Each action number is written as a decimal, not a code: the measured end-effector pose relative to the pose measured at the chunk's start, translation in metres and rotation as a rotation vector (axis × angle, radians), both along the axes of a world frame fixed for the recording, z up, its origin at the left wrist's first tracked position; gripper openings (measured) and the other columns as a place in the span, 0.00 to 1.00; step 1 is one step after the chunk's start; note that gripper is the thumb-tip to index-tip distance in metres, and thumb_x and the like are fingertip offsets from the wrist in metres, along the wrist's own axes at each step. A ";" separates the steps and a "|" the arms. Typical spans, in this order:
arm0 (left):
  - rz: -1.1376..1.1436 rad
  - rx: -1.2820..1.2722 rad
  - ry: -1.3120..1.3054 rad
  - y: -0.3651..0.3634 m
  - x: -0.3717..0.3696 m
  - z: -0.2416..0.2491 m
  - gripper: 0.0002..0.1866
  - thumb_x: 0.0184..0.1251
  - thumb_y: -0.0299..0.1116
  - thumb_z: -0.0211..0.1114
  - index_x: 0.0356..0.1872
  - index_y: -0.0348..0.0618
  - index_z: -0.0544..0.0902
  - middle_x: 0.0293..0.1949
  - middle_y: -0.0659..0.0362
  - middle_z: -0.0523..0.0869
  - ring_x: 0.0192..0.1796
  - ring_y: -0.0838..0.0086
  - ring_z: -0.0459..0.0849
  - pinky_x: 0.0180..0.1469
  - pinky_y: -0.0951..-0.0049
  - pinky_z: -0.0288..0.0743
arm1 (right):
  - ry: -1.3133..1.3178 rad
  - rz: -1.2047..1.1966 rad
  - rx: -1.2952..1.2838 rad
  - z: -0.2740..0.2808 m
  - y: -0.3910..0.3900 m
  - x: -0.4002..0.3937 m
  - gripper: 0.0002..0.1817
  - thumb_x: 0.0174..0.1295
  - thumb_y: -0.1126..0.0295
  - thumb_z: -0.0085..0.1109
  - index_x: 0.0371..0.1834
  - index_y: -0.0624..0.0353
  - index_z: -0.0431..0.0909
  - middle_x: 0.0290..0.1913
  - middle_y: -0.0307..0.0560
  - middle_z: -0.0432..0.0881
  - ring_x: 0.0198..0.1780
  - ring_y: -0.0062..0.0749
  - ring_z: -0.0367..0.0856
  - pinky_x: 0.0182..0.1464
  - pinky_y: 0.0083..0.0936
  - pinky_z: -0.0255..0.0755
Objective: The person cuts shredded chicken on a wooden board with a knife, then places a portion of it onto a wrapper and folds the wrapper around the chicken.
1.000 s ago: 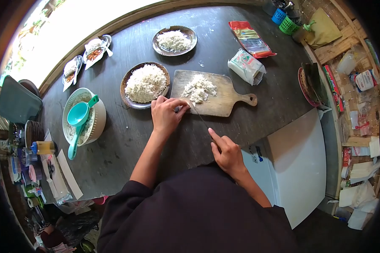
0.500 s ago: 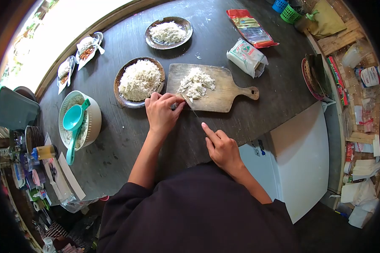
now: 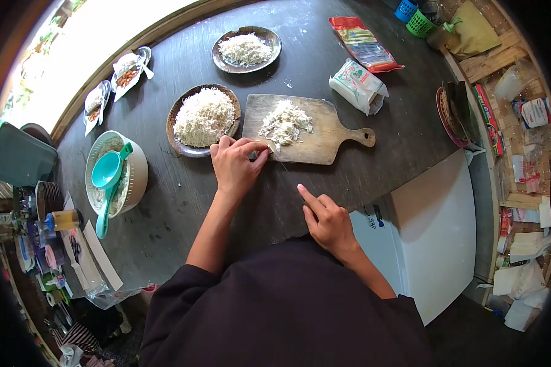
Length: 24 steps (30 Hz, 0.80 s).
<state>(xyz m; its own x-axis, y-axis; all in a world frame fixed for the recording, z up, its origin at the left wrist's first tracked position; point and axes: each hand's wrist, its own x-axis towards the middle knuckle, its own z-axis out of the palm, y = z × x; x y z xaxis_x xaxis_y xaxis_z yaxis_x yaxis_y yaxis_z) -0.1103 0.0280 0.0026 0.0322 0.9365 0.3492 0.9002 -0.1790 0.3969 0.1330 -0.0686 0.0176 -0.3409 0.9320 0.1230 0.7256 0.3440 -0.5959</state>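
Observation:
My left hand [image 3: 234, 164] rests at the near-left edge of a wooden chopping board [image 3: 323, 131]. Its thumb and fingers are pinched on a small whitish piece [image 3: 270, 147]. Farther up the board lies a pile of white shreds [image 3: 286, 124]. My right hand [image 3: 328, 223] is curled above the dark table, index finger stretched forward along a knife. Only a thin, faint blade [image 3: 283, 166] shows between the two hands; the handle is hidden in my right hand. Left of the board stands a round dish [image 3: 170, 136] heaped with white shreds [image 3: 203, 116].
Behind is a second dish [image 3: 275, 59] of shreds. A white packet [image 3: 358, 87] and a red packet [image 3: 366, 43] lie at the back right. At left stands a pale tub [image 3: 139, 183] with a teal strainer [image 3: 107, 170]. Two small servings [image 3: 126, 78] sit by the window ledge.
My right hand has drawn slightly toward me and to the right, and the knife blade has come back from the left fingertips. My left hand stays nearly in place.

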 end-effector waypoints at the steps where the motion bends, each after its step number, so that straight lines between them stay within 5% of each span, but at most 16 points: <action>1: -0.001 -0.001 0.000 0.000 0.000 -0.001 0.06 0.63 0.46 0.80 0.36 0.61 0.97 0.38 0.76 0.94 0.43 0.73 0.80 0.52 0.66 0.65 | 0.001 0.002 -0.004 -0.001 -0.002 0.001 0.29 0.72 0.70 0.65 0.78 0.45 0.78 0.32 0.45 0.76 0.25 0.42 0.83 0.31 0.40 0.83; 24: -0.013 0.064 -0.019 0.004 -0.003 -0.009 0.07 0.62 0.47 0.81 0.33 0.61 0.96 0.38 0.75 0.93 0.43 0.72 0.81 0.52 0.64 0.65 | 0.030 -0.030 -0.011 0.001 0.008 -0.001 0.30 0.70 0.71 0.68 0.77 0.44 0.79 0.31 0.45 0.78 0.27 0.43 0.82 0.33 0.41 0.79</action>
